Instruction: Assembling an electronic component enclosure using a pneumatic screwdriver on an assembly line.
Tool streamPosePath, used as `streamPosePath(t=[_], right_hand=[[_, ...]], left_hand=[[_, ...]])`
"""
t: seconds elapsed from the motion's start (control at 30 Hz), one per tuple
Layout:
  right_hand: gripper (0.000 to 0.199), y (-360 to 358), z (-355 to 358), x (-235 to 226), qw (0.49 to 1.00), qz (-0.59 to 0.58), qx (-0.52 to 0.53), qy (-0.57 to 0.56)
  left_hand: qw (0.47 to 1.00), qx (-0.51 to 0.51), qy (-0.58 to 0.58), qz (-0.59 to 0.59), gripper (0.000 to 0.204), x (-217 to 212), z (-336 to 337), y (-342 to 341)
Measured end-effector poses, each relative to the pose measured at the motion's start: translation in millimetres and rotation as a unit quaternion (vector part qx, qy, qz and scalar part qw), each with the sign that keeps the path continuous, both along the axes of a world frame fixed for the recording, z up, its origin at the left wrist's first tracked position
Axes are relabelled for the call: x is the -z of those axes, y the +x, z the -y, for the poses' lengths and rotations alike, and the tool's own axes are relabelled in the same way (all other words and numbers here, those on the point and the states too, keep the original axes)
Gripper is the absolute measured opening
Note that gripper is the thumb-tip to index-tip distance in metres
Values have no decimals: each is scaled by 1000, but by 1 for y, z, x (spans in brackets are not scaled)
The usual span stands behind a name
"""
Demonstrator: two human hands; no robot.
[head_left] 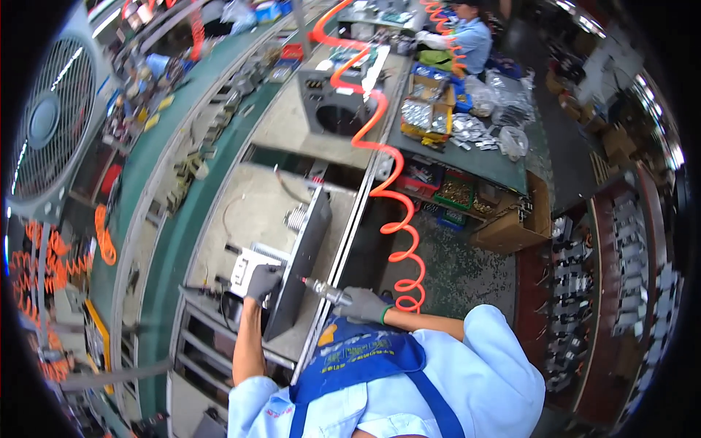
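Both gloved hands work at a dark flat panel (299, 263) standing tilted on the workbench (255, 197). Left hand (263, 281) grips the panel's lower edge, fingers wrapped around it. Right hand (363, 304) is closed around a pneumatic screwdriver (325, 290), tip touching the panel, its orange coiled hose (398, 219) rising behind.

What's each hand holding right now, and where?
Right hand grips the pneumatic screwdriver by its rear body. Left hand steadies the dark panel at its lower edge.

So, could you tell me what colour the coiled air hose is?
Orange-red coiled hose, head view.
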State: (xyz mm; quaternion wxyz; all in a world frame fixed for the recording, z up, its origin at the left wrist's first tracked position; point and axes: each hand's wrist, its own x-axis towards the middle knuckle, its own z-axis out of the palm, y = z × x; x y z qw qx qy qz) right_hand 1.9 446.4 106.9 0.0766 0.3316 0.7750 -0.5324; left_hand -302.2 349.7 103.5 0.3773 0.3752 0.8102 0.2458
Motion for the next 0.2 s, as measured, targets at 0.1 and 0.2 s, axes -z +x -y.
streamPosePath(t=[0.1, 0.2], right_hand=[[58, -3, 1, -6, 999, 25, 13, 15], [56, -10, -3, -3, 997, 71, 4, -23]], left_hand=[[997, 7, 8, -73, 46, -14, -5, 12], [997, -36, -52, -36, 55, 1, 43, 14]])
